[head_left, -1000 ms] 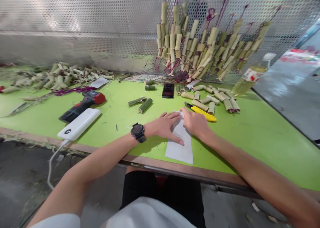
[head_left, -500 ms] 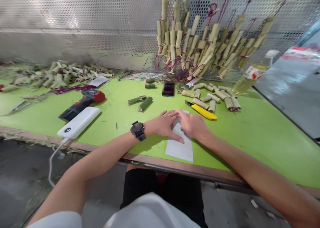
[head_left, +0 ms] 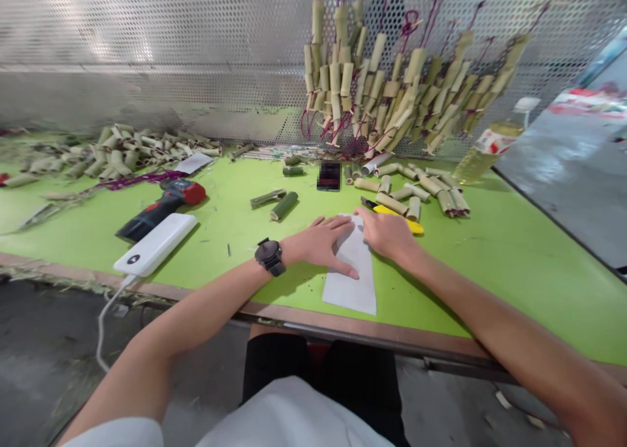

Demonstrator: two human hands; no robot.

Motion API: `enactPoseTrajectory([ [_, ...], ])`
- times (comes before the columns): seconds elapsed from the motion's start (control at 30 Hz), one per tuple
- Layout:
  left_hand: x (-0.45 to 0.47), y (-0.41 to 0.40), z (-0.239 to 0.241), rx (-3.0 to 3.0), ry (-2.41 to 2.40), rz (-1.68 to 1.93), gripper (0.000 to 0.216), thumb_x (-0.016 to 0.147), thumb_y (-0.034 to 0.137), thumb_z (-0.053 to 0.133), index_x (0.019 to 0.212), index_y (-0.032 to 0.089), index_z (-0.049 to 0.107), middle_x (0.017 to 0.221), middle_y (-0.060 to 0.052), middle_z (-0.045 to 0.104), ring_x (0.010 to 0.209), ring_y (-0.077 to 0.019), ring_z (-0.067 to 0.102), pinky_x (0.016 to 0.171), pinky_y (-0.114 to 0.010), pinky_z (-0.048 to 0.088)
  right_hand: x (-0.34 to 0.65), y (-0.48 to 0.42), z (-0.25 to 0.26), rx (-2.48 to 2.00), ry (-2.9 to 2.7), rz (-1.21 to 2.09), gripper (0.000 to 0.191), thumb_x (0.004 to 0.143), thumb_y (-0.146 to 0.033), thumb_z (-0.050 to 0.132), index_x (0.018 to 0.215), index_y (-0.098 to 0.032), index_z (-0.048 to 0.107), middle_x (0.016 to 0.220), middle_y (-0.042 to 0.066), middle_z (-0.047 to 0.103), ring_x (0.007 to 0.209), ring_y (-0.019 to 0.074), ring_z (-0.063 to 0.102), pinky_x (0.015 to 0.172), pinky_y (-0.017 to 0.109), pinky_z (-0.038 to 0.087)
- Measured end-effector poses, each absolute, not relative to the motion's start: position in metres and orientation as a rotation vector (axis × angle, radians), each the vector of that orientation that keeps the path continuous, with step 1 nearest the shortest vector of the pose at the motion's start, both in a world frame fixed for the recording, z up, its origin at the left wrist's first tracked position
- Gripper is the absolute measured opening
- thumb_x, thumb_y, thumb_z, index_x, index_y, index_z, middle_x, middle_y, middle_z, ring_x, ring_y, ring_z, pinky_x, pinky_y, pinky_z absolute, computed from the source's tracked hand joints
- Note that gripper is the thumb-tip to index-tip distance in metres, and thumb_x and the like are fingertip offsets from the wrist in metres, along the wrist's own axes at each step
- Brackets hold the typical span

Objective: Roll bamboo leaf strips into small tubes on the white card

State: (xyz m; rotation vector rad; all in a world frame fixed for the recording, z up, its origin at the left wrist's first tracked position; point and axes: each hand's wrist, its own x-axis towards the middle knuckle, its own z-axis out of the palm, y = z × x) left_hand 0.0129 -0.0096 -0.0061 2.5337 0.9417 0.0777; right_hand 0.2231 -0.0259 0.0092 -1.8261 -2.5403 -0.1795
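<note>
A strip of white paper (head_left: 350, 291) lies lengthwise on the green table in front of me. My left hand (head_left: 324, 241) rests flat across its left side, fingers spread and thumb stretched over the sheet. At the far right corner of the paper is my right hand (head_left: 389, 234), fingers curled and the index finger on the paper's edge. Its fingertips are partly hidden, but they appear closed on that edge. Just behind the right hand lies a yellow utility knife (head_left: 416, 227), partly covered by it.
Left of me are a cordless drill (head_left: 164, 205) and a white power bank (head_left: 155, 244) with a cable. Cut bamboo pieces (head_left: 284, 206) lie about. Strung bamboo bundles (head_left: 392, 94) hang on the perforated metal wall. An oil bottle (head_left: 487, 153) stands at the right.
My right hand has moved slightly right and away from my left fingertips, along the far end of the paper, and now covers part of the knife. My left hand stays flat.
</note>
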Motion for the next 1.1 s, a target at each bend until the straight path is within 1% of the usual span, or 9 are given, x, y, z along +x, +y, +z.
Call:
enactPoseTrajectory([
  [0.1,0.011,-0.005,-0.007,2.545,0.947,0.062,0.132,0.070,0.100,0.057,0.170,0.024,0.017,0.176,-0.011,0.012,0.162,-0.0392,0.014,0.130,-0.055,0.003,0.227,-0.019,0.009,-1.859,-2.471,-0.217,0.050,0.099,-0.018,0.033,0.142,-0.015,0.058,0.092,0.014,0.079,0.079,0.0258,0.069,0.060,0.031,0.028],
  [0.27,0.005,0.005,-0.009,2.546,0.970,0.092,0.123,0.073,0.096,0.059,0.167,0.024,0.027,0.175,-0.012,0.017,0.162,-0.0378,0.016,0.130,-0.056,0.004,0.212,-0.041,0.008,-1.616,-2.633,0.054,0.050,0.099,-0.019,0.032,0.143,-0.012,0.056,0.078,0.008,0.076,0.056,0.0183,0.058,0.054,0.029,0.025],
  [0.33,0.004,0.007,-0.008,2.545,0.969,0.089,0.124,0.072,0.096,0.061,0.166,0.022,0.028,0.175,-0.013,0.018,0.162,-0.0375,0.016,0.130,-0.056,0.005,0.211,-0.042,0.009,-1.595,-2.648,0.054,0.050,0.101,-0.020,0.031,0.144,-0.013,0.056,0.076,0.007,0.075,0.053,0.0176,0.055,0.054,0.029,0.025],
  [0.4,0.004,0.007,-0.007,2.539,0.967,0.076,0.128,0.071,0.097,0.061,0.168,0.022,0.023,0.175,-0.013,0.016,0.162,-0.0381,0.015,0.130,-0.055,0.005,0.216,-0.034,0.010,-1.693,-2.593,-0.042,0.051,0.101,-0.021,0.032,0.145,-0.014,0.056,0.078,0.008,0.076,0.058,0.0196,0.058,0.055,0.029,0.025],
  [0.53,0.005,0.005,-0.005,2.533,0.975,0.060,0.132,0.068,0.099,0.061,0.168,0.022,0.021,0.176,-0.013,0.014,0.162,-0.0389,0.015,0.130,-0.055,0.005,0.222,-0.024,0.011,-1.819,-2.485,-0.185,0.050,0.100,-0.019,0.033,0.143,-0.015,0.058,0.094,0.013,0.079,0.072,0.0235,0.066,0.057,0.031,0.026],
  [0.73,0.005,0.009,-0.010,2.535,0.983,0.114,0.123,0.071,0.095,0.063,0.165,0.022,0.032,0.174,-0.013,0.021,0.161,-0.0380,0.017,0.130,-0.057,0.005,0.204,-0.052,0.004,-1.487,-2.684,0.063,0.043,0.100,-0.019,0.037,0.136,-0.014,0.060,0.086,0.009,0.078,0.061,0.0179,0.060,0.055,0.028,0.028],
  [0.83,0.006,0.008,-0.008,2.525,0.961,0.100,0.128,0.068,0.095,0.066,0.166,0.022,0.028,0.175,-0.014,0.018,0.161,-0.0380,0.016,0.130,-0.057,0.005,0.212,-0.039,0.003,-1.605,-2.609,-0.033,0.047,0.099,-0.019,0.036,0.139,-0.017,0.059,0.090,0.009,0.079,0.066,0.0200,0.064,0.055,0.029,0.027],
  [0.97,0.009,0.001,-0.003,2.518,0.888,0.033,0.133,0.067,0.095,0.066,0.168,0.021,0.022,0.176,-0.013,0.013,0.162,-0.0383,0.013,0.131,-0.056,0.003,0.227,-0.015,0.006,-1.856,-2.428,-0.199,0.049,0.099,-0.018,0.033,0.140,-0.017,0.060,0.097,0.013,0.080,0.082,0.0259,0.071,0.058,0.032,0.029],
  [1.1,0.011,-0.002,-0.003,2.511,0.901,0.084,0.133,0.065,0.095,0.069,0.166,0.021,0.027,0.174,-0.013,0.020,0.161,-0.0383,0.019,0.131,-0.056,0.005,0.216,-0.031,0.007,-1.727,-2.525,-0.084,0.049,0.098,-0.017,0.034,0.139,-0.015,0.060,0.096,0.012,0.080,0.078,0.0242,0.070,0.058,0.031,0.031],
])
